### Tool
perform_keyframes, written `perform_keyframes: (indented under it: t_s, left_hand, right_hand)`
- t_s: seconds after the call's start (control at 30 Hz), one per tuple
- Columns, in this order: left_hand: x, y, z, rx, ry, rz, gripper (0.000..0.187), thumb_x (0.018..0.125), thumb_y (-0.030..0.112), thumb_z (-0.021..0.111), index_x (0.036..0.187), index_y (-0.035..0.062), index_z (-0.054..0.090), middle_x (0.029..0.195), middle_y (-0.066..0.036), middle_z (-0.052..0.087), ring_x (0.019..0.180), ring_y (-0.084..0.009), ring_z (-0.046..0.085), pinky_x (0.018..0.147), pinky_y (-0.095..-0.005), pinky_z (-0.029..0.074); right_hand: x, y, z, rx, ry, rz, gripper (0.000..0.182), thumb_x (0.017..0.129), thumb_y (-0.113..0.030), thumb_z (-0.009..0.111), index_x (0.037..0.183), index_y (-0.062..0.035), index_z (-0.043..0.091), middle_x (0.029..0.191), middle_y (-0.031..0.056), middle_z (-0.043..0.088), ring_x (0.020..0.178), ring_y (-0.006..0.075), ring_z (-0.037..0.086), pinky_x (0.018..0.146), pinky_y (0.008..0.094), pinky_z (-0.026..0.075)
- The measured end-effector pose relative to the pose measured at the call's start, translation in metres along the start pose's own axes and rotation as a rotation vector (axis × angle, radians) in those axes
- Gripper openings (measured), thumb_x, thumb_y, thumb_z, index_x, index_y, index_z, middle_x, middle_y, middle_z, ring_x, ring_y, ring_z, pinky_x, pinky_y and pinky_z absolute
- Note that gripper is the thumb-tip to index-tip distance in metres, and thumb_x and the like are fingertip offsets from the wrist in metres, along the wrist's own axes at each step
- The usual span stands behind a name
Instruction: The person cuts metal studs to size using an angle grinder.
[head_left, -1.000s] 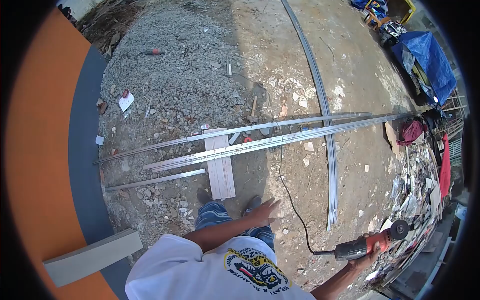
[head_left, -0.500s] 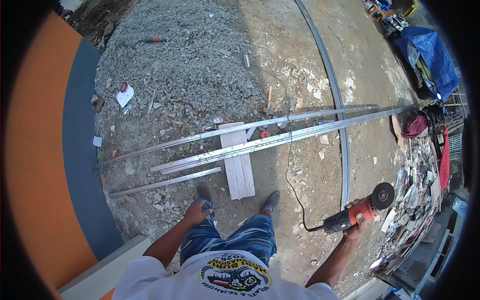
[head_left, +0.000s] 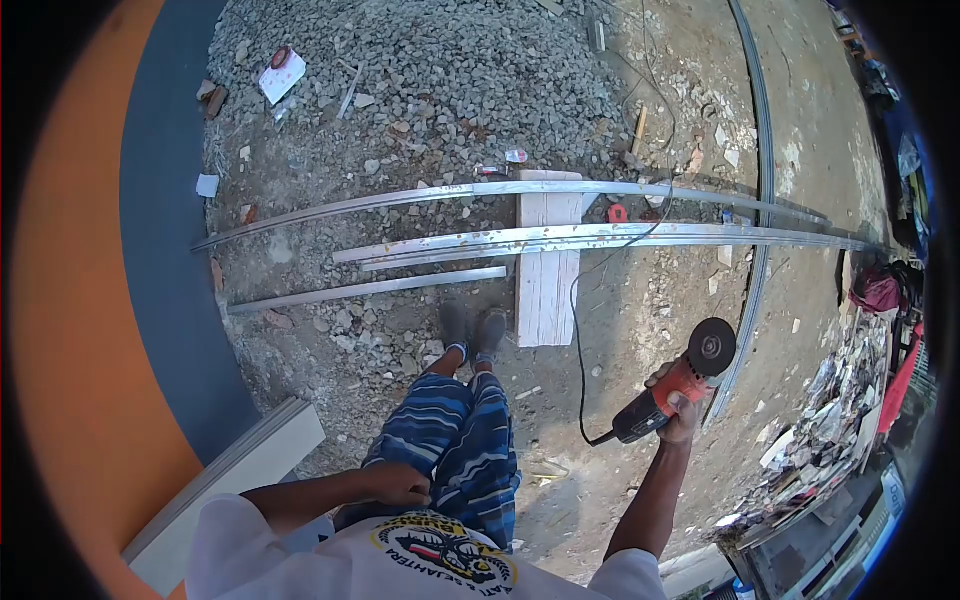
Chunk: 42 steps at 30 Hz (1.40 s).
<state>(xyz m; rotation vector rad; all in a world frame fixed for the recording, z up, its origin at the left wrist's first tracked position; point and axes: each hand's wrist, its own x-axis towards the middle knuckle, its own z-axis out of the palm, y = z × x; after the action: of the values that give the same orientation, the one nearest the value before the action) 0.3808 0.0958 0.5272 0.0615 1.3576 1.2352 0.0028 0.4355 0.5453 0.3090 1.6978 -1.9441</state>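
Out to the right, my right hand [head_left: 680,415] is wrapped round a red and black angle grinder [head_left: 655,400]. The grinder's dark disc [head_left: 711,347] points up and away from me, and its black cord [head_left: 577,350] loops off toward the metal profiles. My left hand [head_left: 405,485] is at the front of my blue striped shorts [head_left: 430,420], fingers curled in; whether it holds anything is hidden. Ahead of my feet, long silver metal profiles [head_left: 600,236] lie across a whitish wooden board [head_left: 546,300]. A shorter metal profile [head_left: 400,284] lies at the left.
A red tape measure [head_left: 617,214] lies between the long profiles. Another long metal length [head_left: 765,130] crosses beneath them. Gravel [head_left: 430,80] covers the ground ahead. An orange and grey wall [head_left: 165,200] and stacked panels [head_left: 240,480] stand left; a rubble heap [head_left: 830,420] lies right.
My feet have come together, left of the board. My left hand has moved from near my knee back to my waist. The grinder has shifted left and forward, still in my right hand.
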Motion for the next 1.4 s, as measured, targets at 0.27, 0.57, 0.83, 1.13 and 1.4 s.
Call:
perform_keyframes:
  t_s: [0.27, 0.57, 0.83, 1.13, 1.4]
  left_hand:
    - [0.068, -0.062, -0.173, -0.085, 0.697, -0.018, 0.033, 0.094, 0.033, 0.073, 0.109, 0.0036, 0.070, 0.099, -0.014, 0.074, 0.087, -0.0247, 0.072, 0.078, -0.0371, 0.056]
    - [0.169, -0.212, -0.458, 0.865, 1.398, 0.000, 0.072, 0.083, 0.028, 0.080, 0.144, 0.0059, 0.050, 0.138, -0.018, 0.057, 0.130, -0.0390, 0.052, 0.109, -0.0488, 0.044]
    - [0.213, -0.261, -0.525, 0.902, 1.392, -0.150, 0.053, 0.078, 0.037, 0.085, 0.113, 0.0077, 0.058, 0.097, -0.013, 0.069, 0.089, -0.0372, 0.070, 0.078, -0.0487, 0.055]
    - [0.195, -0.260, -0.541, 1.000, 1.286, 0.062, 0.050, 0.079, 0.048, 0.081, 0.106, 0.0096, 0.063, 0.097, -0.017, 0.069, 0.089, -0.0404, 0.068, 0.077, -0.0501, 0.052]
    - [0.197, -0.264, -0.538, 0.883, 1.290, -0.073, 0.049, 0.079, 0.048, 0.082, 0.105, 0.0110, 0.061, 0.087, -0.017, 0.069, 0.087, -0.0415, 0.067, 0.077, -0.0509, 0.050]
  right_hand:
    - [0.085, 0.112, 0.017, -0.012, -0.152, 0.149, 0.075, 0.061, -0.020, 0.076, 0.129, 0.0001, 0.052, 0.097, 0.0149, 0.067, 0.084, 0.0252, 0.070, 0.076, 0.0364, 0.058]
    - [0.231, 0.296, 0.049, -0.106, -0.323, 0.156, 0.058, 0.064, -0.018, 0.078, 0.117, 0.0023, 0.061, 0.097, 0.0133, 0.070, 0.086, 0.0224, 0.072, 0.079, 0.0351, 0.059]
    - [0.312, 0.395, 0.123, -0.195, -0.352, 0.103, 0.041, 0.076, -0.018, 0.072, 0.109, 0.0030, 0.064, 0.091, 0.0126, 0.071, 0.078, 0.0202, 0.071, 0.072, 0.0324, 0.059]
    - [0.338, 0.402, 0.165, -0.324, -0.433, 0.271, 0.029, 0.079, -0.015, 0.079, 0.102, -0.0031, 0.066, 0.089, 0.0042, 0.068, 0.077, 0.0135, 0.066, 0.071, 0.0300, 0.053]
    - [0.340, 0.405, 0.175, -0.358, -0.435, 0.280, 0.031, 0.082, -0.019, 0.078, 0.103, -0.0002, 0.065, 0.086, 0.0095, 0.070, 0.070, 0.0178, 0.069, 0.064, 0.0317, 0.057]
